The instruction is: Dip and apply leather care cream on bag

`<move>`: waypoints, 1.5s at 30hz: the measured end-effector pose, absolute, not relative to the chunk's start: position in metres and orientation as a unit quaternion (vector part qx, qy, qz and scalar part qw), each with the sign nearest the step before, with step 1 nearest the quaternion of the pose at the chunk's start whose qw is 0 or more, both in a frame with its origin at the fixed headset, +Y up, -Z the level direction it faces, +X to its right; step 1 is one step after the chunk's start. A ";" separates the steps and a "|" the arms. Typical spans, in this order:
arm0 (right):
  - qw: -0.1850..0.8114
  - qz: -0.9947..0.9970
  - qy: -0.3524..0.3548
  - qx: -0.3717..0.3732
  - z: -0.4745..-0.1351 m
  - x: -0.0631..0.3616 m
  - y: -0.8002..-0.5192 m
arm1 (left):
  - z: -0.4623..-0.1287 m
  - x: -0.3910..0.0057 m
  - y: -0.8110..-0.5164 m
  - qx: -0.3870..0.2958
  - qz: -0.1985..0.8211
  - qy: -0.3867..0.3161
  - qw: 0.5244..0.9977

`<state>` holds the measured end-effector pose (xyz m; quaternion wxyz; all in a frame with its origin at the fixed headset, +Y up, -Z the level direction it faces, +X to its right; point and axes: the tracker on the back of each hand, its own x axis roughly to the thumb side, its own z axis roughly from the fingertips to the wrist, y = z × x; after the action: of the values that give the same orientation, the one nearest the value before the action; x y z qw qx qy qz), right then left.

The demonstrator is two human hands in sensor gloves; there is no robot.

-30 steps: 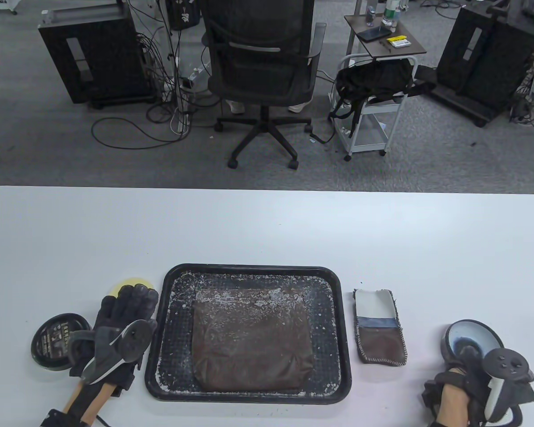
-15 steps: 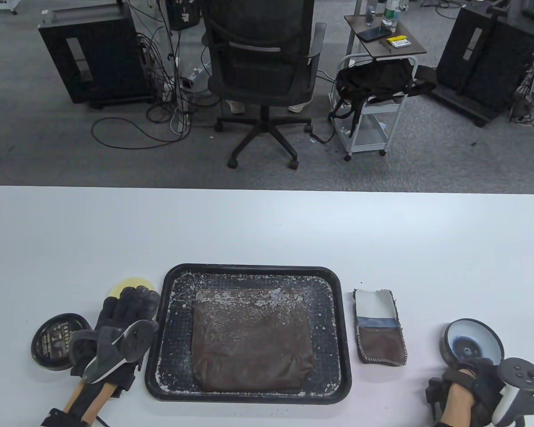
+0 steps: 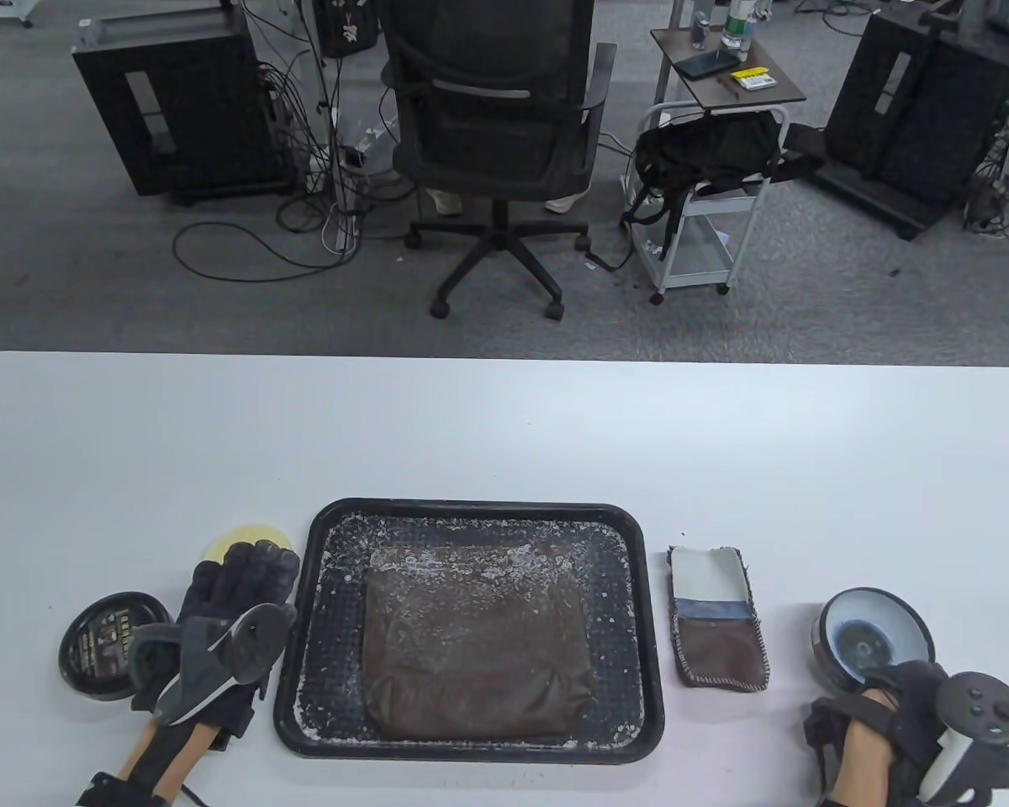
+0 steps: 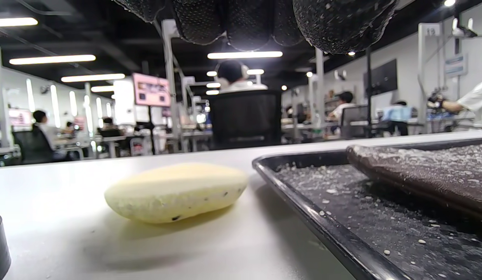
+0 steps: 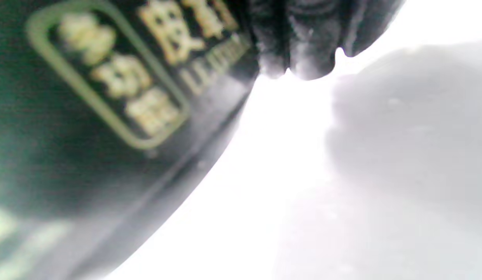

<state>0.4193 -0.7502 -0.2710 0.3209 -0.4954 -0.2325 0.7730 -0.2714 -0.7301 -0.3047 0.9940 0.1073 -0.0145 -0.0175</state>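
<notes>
Bench (image 3: pixel 504 437) space is white and wide, with everything gathered near its front edge. On it, in the middle, sits a black tray (image 3: pixel 471 514) speckled with white flakes, and a flat brown leather bag (image 3: pixel 475 643) lies inside the tray, dusted with the same flakes. Just right of the tray, apart from it, lies a small brown pouch (image 3: pixel 717 618) with a white flap turned back.

Left hand (image 3: pixel 219 622) lies flat on the bench beside the tray's left wall, its fingers straight and relaxed, gripping nothing. A pale yellow sponge (image 3: pixel 248 538) rests on the bench just beyond those fingers; the left wrist view shows it clear of the tray and below the gloved fingertips (image 4: pixel 342 27). A round black lid (image 3: pixel 105 643) with printed lettering lies on the bench just left of that hand.

Cream tin (image 3: pixel 873 640) stands open near the right front corner of the bench, its inside pale with a bluish centre. Right hand (image 3: pixel 908 723) is at the near side of the tin; the right wrist view shows gloved fingers (image 5: pixel 303 46) against the tin's dark printed wall, though it is too blurred to tell whether they grip it.
</notes>
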 end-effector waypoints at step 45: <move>0.518 0.842 -0.134 -0.060 -0.301 0.220 -0.733 | -0.319 -0.439 -0.774 -0.232 0.137 0.324 0.907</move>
<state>0.2196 -0.7335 -0.3009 0.5184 -0.0598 -0.1341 0.8424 -0.4388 -0.7744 -0.3190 0.9068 -0.2321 0.3241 0.1374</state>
